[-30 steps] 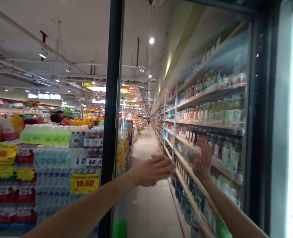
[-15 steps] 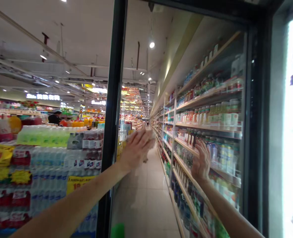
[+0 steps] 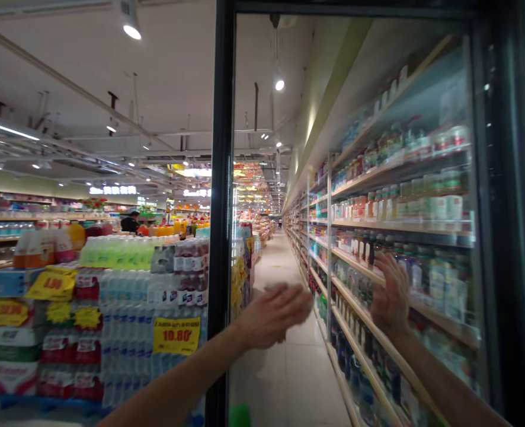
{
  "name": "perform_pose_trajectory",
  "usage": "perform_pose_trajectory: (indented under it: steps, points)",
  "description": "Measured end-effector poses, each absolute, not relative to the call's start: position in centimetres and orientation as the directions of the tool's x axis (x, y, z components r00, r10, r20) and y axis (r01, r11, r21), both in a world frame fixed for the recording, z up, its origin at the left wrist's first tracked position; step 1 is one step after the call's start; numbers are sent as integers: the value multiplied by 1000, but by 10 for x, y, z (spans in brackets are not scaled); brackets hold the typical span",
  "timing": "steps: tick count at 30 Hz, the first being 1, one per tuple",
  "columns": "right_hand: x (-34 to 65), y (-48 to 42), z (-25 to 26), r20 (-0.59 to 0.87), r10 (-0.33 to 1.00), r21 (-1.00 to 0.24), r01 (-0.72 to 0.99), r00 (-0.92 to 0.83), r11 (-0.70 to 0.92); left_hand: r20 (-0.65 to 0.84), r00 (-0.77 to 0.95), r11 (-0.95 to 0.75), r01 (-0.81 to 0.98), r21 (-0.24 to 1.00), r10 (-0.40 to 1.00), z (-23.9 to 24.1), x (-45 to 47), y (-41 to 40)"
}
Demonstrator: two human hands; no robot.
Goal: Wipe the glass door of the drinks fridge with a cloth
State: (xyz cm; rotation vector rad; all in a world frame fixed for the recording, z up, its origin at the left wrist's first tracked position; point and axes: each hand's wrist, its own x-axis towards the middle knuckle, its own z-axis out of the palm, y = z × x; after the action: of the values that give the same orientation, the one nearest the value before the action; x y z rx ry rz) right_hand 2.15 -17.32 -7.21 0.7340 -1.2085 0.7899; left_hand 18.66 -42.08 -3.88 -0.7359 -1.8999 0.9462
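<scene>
Open glass cooler door [image 3: 355,89], seen through from behind. Right hand [image 3: 389,293] flat and unclenched against the pane near its hinge edge; left hand [image 3: 275,314] pressed mid-pane over something pale, grip impossible to tell. Stacked bottled drinks [image 3: 124,279] beyond the frame.

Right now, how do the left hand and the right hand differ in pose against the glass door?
The right hand is raised, palm flat and fingers pointing up; the left hand lies sideways, fingers pointing right, and is blurred. The right hand sits nearer the hinge side of the glass door, the left nearer its dark free edge. Both are bare and hold nothing visible.
</scene>
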Motion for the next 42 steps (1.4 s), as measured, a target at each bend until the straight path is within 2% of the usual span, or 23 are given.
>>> perform_pose_trajectory:
  steps: [2,4,5,7,9,11,13,14,15,17,19,21,23,24,29,31,33,34,36,38,39,40,42]
  points:
    - [22,-173,-72,978,132,64,-841,159,538,721,-395,765,-69,-641,569,-32,184,-422]
    - [22,-174,-72,978,137,61,-842,158,536,812,-345,830,-140,-540,471,-31,180,-421]
    - [22,-174,-71,977,140,63,-843,161,534,751,-363,781,-92,-618,551,-33,179,-420]
    - [22,-174,-71,975,141,72,-844,172,532,441,-403,526,124,-842,802,-41,177,-418]
    - [22,-175,-70,974,140,79,-844,180,531,243,-406,365,256,-895,881,-44,177,-418]
    - [22,-175,-70,973,142,78,-843,181,533,442,-432,546,149,-824,786,-40,177,-420]
    - [22,-175,-70,973,146,71,-841,176,536,704,-386,755,-30,-655,596,-37,176,-422]
    - [22,-175,-70,974,149,67,-840,173,538,737,-360,776,-56,-628,571,-38,175,-422]
    - [22,-175,-70,975,146,64,-839,169,541,695,-360,738,-28,-674,622,-40,175,-421]
    - [22,-174,-71,977,141,57,-836,159,546,430,-385,513,145,-846,817,-47,174,-419]
    - [22,-174,-71,978,140,55,-836,156,546,263,-406,383,252,-889,875,-49,174,-417]
    - [22,-174,-70,976,144,58,-836,161,546,450,-446,560,151,-814,774,-43,174,-415]
    - [22,-174,-69,973,150,67,-839,175,540,704,-433,773,-25,-634,563,-36,175,-412]
    - [22,-174,-69,972,150,72,-839,180,539,740,-423,802,-51,-595,523,-35,175,-411]
    - [22,-174,-69,976,134,73,-842,170,534,309,-453,458,266,-848,836,-34,173,-405]
    - [22,-173,-70,976,136,71,-845,168,530,521,-445,628,129,-768,728,-21,172,-407]
    - [22,-173,-70,975,141,72,-846,171,528,791,-355,830,-67,-554,499,-10,172,-408]
    - [22,-173,-70,975,144,71,-847,171,527,837,-321,861,-108,-496,442,-9,171,-407]
    - [22,-173,-70,977,140,66,-847,163,527,740,-356,782,-41,-622,570,-16,170,-402]
    - [22,-172,-70,980,132,54,-844,146,533,432,-417,532,160,-831,800,-27,168,-397]
    - [22,-172,-70,982,131,48,-845,138,533,324,-426,447,230,-864,845,-30,167,-395]
    - [21,-172,-71,982,133,42,-846,132,531,305,-433,438,250,-864,848,-30,167,-394]
    - [21,-172,-71,981,139,40,-847,134,529,511,-441,619,138,-773,737,-22,165,-393]
